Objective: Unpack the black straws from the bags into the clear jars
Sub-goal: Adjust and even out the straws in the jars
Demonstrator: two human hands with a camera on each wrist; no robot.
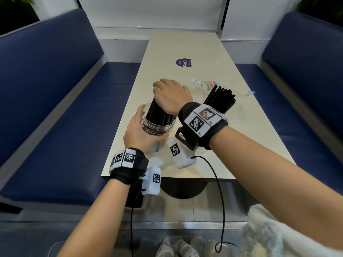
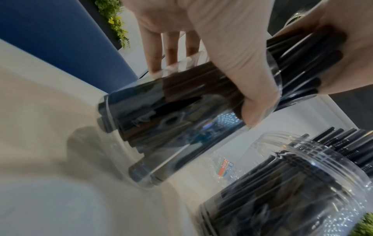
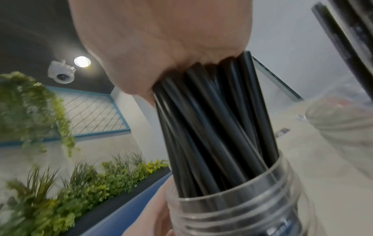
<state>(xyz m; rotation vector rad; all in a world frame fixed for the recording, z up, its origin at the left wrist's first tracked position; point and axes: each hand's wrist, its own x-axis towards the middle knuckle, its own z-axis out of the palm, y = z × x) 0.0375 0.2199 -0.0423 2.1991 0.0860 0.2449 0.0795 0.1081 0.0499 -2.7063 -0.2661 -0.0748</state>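
Head view: the left hand (image 1: pixel 141 130) wraps round a clear jar (image 1: pixel 157 125) standing near the front of the bench (image 1: pixel 185 49). The right hand (image 1: pixel 171 95) is closed round the top of a bundle of black straws (image 1: pixel 159 113) whose lower ends are inside that jar. Behind the right wrist a second bundle (image 1: pixel 221 100) sticks up, and an empty clear bag (image 1: pixel 206 84) lies on the bench beyond it.

Left wrist view: thumb and fingers (image 2: pixel 155 52) of the left hand (image 2: pixel 232 52) clasp the jar (image 2: pixel 171 111), dark with straws (image 2: pixel 302 63); its base meets the bench (image 2: pixel 50 111). A second jar (image 2: pixel 282 191), also holding straws, stands beside it.

Right wrist view: the right hand (image 3: pixel 161 47) clenches the bundle (image 3: pixel 212 119), which runs down into the jar's threaded mouth (image 3: pixel 242 207).
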